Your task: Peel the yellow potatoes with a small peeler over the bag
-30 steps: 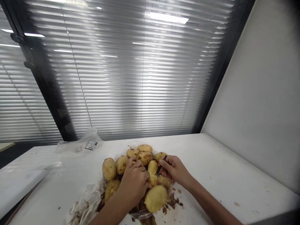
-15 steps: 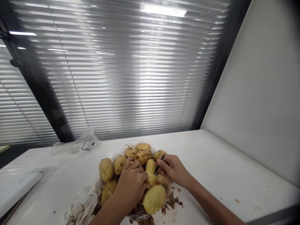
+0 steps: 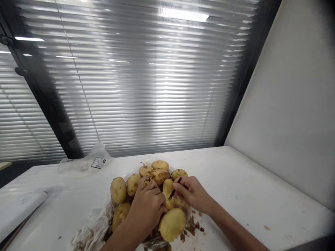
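My left hand (image 3: pixel 149 200) is closed on a pale yellow, mostly peeled potato (image 3: pixel 167 190) and steadies it over the heap. From the right, my right hand (image 3: pixel 193 193) pinches a narrow black peeler (image 3: pixel 175 189), its lower end against that potato's surface. A large peeled potato (image 3: pixel 172 225) lies just below, nearer to me. Unpeeled potatoes surround my hands: one at the left (image 3: pixel 118 190), another behind (image 3: pixel 160 176), and one at the back right (image 3: pixel 179 173). My fingers hide part of the held potato and most of the peeler's grip.
Brown peelings (image 3: pixel 192 225) lie scattered beside the heap on the white table (image 3: pixel 235 195). Crumpled white plastic (image 3: pixel 91 228) sits at the front left. A clear bag with a label (image 3: pixel 98 162) rests near the blinds, and a white flat object (image 3: pixel 21 212) is at the left edge.
The peeler's lower end has moved down and left across the potato, and my right hand has shifted slightly lower. My left hand keeps its hold in nearly the same place.
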